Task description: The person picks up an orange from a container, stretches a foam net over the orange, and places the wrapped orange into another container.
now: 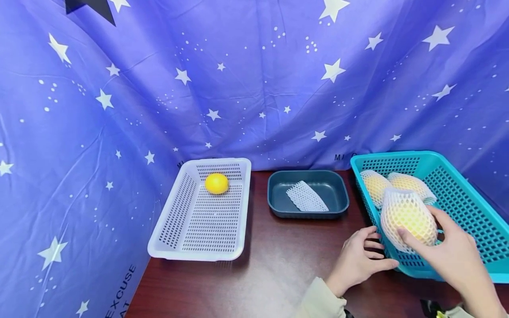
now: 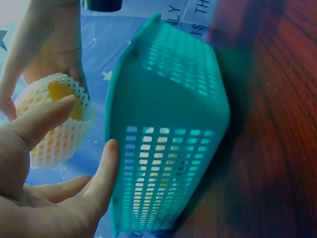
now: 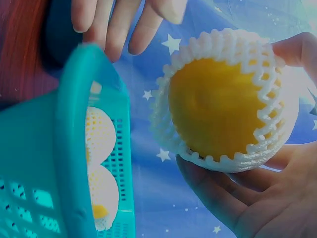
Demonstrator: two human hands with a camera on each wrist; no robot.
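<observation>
My right hand point(image 1: 457, 247) grips a yellow fruit in a white foam net point(image 1: 409, 221), held up over the near left part of the teal basket point(image 1: 473, 185). In the right wrist view, the thumb and fingers lie around the net, and the bare yellow fruit point(image 3: 215, 106) shows through its open end. My left hand point(image 1: 359, 258) is beside the basket's left side, its fingers spread and holding nothing. In the left wrist view, one fingertip point(image 2: 112, 148) is at the basket's rim. Two more netted fruits point(image 1: 374, 187) lie inside the basket, behind the held one.
A dark blue tray point(image 1: 274, 198) at the back middle holds a loose white foam net point(image 1: 307, 197). Left of it stands a white basket point(image 1: 238, 247) with a bare yellow fruit point(image 1: 216, 183). A starry blue curtain point(image 1: 258, 88) hangs behind the brown table point(image 1: 274, 265).
</observation>
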